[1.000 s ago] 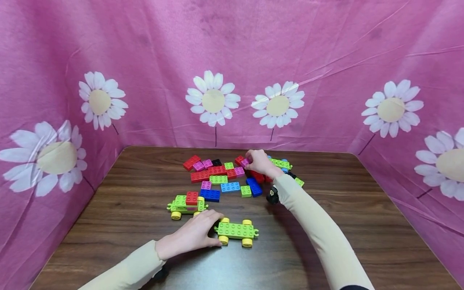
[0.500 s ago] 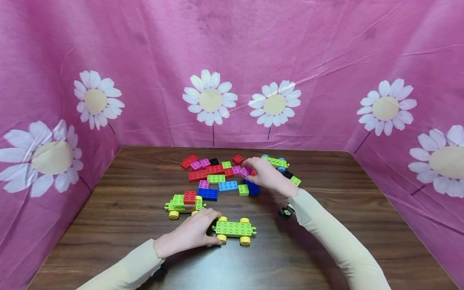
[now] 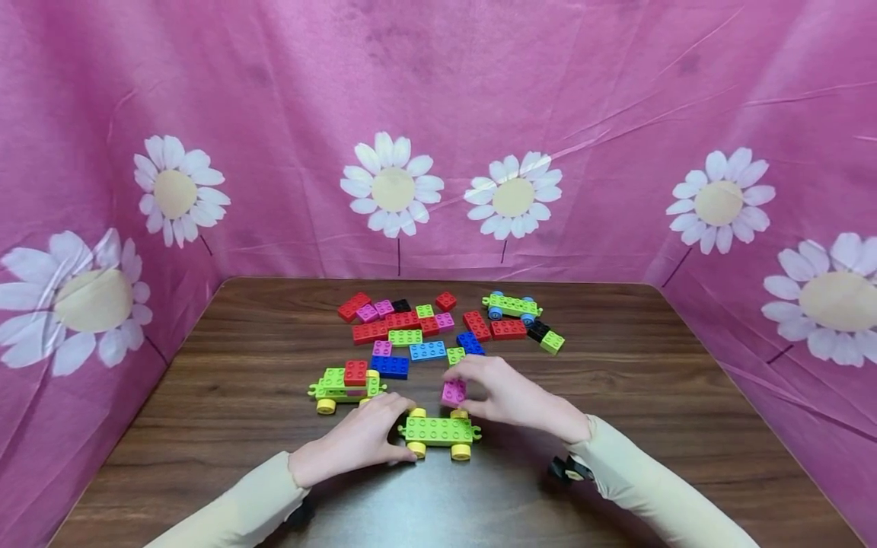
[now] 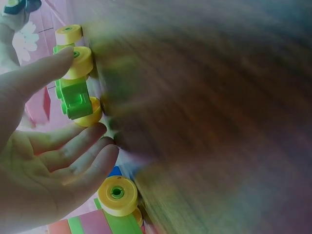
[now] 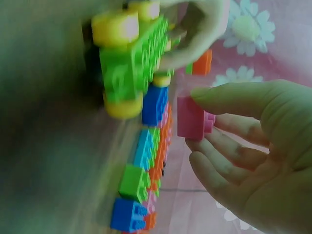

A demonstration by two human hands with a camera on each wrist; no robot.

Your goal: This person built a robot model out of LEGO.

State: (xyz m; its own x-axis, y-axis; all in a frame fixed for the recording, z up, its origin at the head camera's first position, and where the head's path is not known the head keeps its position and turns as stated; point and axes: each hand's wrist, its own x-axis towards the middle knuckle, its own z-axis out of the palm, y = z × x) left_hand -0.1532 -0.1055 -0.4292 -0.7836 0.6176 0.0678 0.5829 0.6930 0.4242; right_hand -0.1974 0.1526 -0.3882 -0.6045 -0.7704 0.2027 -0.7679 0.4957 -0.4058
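My left hand [image 3: 358,440] holds a lime-green toy car base [image 3: 438,431] with yellow wheels by its left end. In the left wrist view the thumb [image 4: 46,73] lies on one yellow wheel [image 4: 80,63], and the fingers reach to the wheel on the other side. My right hand [image 3: 514,397] pinches a pink brick [image 3: 454,392] between thumb and fingers, just above and behind the base's right end. The right wrist view shows this pink brick [image 5: 191,117] clear of the table, its studs facing the palm. Left of the base stands a second green car [image 3: 342,386] carrying a red brick [image 3: 355,372].
Several loose bricks lie behind the hands, among them a dark blue brick [image 3: 390,367], a light blue brick [image 3: 428,350] and a red brick [image 3: 508,329]. A green base with blue wheels [image 3: 511,306] stands at the back right. A pink flowered cloth [image 3: 438,91] hangs behind the table.
My right hand has come from the back bricks toward me with the pink brick, stopping beside the car base. My left hand keeps its hold on the base.
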